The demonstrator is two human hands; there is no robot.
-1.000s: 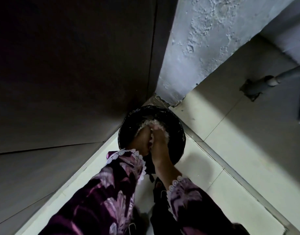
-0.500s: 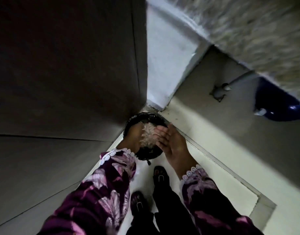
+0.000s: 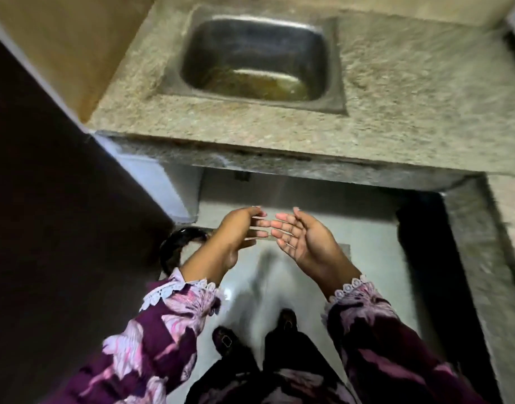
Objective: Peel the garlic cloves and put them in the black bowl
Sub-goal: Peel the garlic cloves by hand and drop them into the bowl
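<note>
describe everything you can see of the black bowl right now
Only an arc of the black bowl shows: a glossy dark rim, on the floor by the dark wall, below the stone counter. The left hand and its wrist cover the rest. Its contents are hidden, and whether anything touches it cannot be told.

The pale floor (image 3: 308,205) has a round black bin (image 3: 174,243) on it, by the dark wall. Two dark shoes (image 3: 287,319) stand on it too. Above it, the speckled stone counter (image 3: 396,112) holds a metal sink (image 3: 333,62).
</note>
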